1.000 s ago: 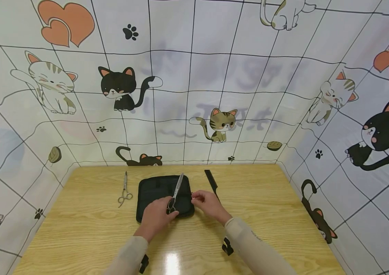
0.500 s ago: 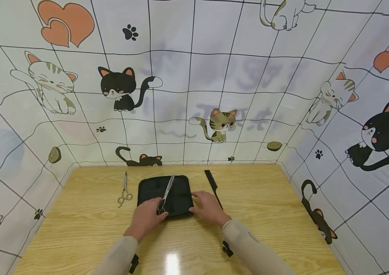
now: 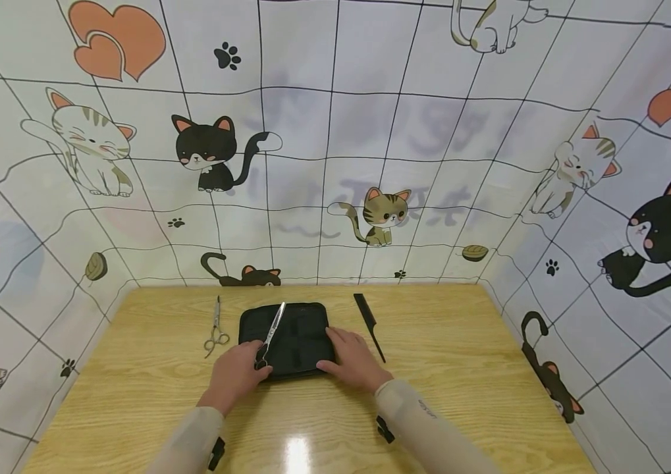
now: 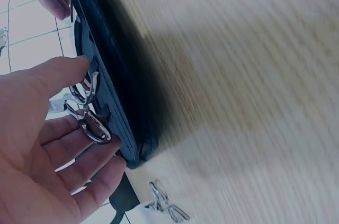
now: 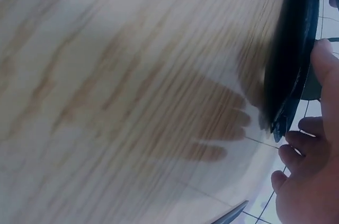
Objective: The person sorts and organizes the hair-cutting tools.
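A flat black zip case [image 3: 305, 336] lies on the wooden table in front of me. My left hand [image 3: 236, 372], at its left front, holds hair scissors [image 3: 272, 329] with the blades pointing away over the case. In the left wrist view, the finger rings of these scissors [image 4: 94, 128] sit between thumb and curled fingers. My right hand [image 3: 354, 359] rests at the right front corner of the case, fingers along the side and thumb at the front edge. The right wrist view shows this thumb against the edge of the case [image 5: 296, 70].
A second pair of silver scissors [image 3: 216, 326] lies left of the case. To its right is a black tail comb [image 3: 367, 319], close to my right hand. A cat-printed sheet [image 3: 311, 145] rises behind and at both sides of the table [image 3: 448, 368].
My left hand has moved left across the case, carrying the scissors. The right hand's fingertips, earlier bunched at the case's right edge, have spread around its front corner.
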Demonstrator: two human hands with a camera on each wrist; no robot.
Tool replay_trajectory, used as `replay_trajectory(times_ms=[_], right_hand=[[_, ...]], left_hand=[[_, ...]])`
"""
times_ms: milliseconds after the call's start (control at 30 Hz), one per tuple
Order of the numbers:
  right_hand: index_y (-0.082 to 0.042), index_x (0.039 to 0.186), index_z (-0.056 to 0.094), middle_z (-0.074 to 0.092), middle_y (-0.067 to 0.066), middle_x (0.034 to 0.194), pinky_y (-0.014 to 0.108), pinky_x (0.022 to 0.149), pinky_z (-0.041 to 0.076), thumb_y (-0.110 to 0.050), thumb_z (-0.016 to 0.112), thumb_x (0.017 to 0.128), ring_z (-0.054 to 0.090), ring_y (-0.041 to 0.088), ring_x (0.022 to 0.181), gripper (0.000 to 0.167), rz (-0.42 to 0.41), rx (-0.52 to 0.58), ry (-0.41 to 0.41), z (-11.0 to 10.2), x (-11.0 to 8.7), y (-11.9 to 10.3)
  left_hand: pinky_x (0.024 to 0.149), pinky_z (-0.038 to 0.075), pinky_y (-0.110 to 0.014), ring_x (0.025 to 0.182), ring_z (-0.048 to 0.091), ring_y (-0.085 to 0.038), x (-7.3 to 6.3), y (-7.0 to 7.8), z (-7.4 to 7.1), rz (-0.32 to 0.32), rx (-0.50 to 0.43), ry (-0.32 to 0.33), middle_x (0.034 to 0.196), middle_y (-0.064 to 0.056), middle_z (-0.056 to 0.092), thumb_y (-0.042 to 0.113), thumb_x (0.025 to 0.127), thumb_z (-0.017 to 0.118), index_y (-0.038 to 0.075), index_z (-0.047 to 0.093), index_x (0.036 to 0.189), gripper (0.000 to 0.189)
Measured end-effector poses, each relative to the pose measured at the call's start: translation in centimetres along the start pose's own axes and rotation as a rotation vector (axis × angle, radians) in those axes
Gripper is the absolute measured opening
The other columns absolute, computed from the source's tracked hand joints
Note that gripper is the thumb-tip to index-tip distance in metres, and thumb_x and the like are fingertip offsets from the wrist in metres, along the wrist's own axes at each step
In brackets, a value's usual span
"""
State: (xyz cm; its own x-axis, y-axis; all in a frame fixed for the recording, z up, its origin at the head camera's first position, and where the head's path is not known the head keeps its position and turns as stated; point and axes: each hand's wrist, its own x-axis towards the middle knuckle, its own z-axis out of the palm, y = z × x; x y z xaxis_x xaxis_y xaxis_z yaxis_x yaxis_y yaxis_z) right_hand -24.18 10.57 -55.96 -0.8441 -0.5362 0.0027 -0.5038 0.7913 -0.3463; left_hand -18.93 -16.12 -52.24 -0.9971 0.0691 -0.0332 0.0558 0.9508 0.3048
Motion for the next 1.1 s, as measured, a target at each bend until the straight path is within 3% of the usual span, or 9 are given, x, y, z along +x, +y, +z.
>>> replay_trajectory(times_ms=[400,600,767,1100], right_hand=[[-0.008,0.156,0.021,0.020,0.011,0.163,0.053,0.123,0.018,-0.058,0.054,0.093,0.020,0.027,0.151,0.087,0.038,-0.062,-0.093,1.0,0.4,-0.6],[-0.008,0.156,0.019,0.016,0.011,0.164,0.054,0.123,0.016,-0.059,0.056,0.091,0.016,0.028,0.152,0.090,0.031,-0.076,-0.091,1.1,0.3,-0.6],[-0.009,0.156,0.020,0.015,0.010,0.165,0.054,0.123,0.012,-0.059,0.055,0.091,0.014,0.028,0.153,0.090,0.032,-0.102,-0.092,1.0,0.4,-0.6],[-0.009,0.156,0.022,0.017,0.009,0.164,0.054,0.123,0.013,-0.059,0.055,0.091,0.016,0.028,0.152,0.088,0.032,-0.129,-0.112,0.7,0.5,-0.9]], left_hand=[[0.074,0.056,-0.046,0.088,0.066,-0.026,-0.2,-2.0,-1.2,-0.039,0.047,-0.029,0.107,-0.013,0.070,0.035,0.081,0.078,0.001,0.061,0.122,0.056],[0.063,0.053,-0.040,0.076,0.061,-0.020,-0.2,-2.5,-1.4,-0.076,0.049,-0.055,0.099,-0.011,0.070,0.035,0.080,0.079,0.001,0.063,0.120,0.055],[0.062,0.053,-0.040,0.075,0.061,-0.021,-0.1,-2.8,-1.7,-0.068,0.069,-0.069,0.098,-0.012,0.070,0.034,0.081,0.078,0.000,0.063,0.120,0.054],[0.059,0.053,-0.041,0.072,0.061,-0.023,0.5,-4.1,-2.0,-0.072,0.129,-0.084,0.083,-0.006,0.063,0.031,0.079,0.080,0.005,0.065,0.102,0.038]])
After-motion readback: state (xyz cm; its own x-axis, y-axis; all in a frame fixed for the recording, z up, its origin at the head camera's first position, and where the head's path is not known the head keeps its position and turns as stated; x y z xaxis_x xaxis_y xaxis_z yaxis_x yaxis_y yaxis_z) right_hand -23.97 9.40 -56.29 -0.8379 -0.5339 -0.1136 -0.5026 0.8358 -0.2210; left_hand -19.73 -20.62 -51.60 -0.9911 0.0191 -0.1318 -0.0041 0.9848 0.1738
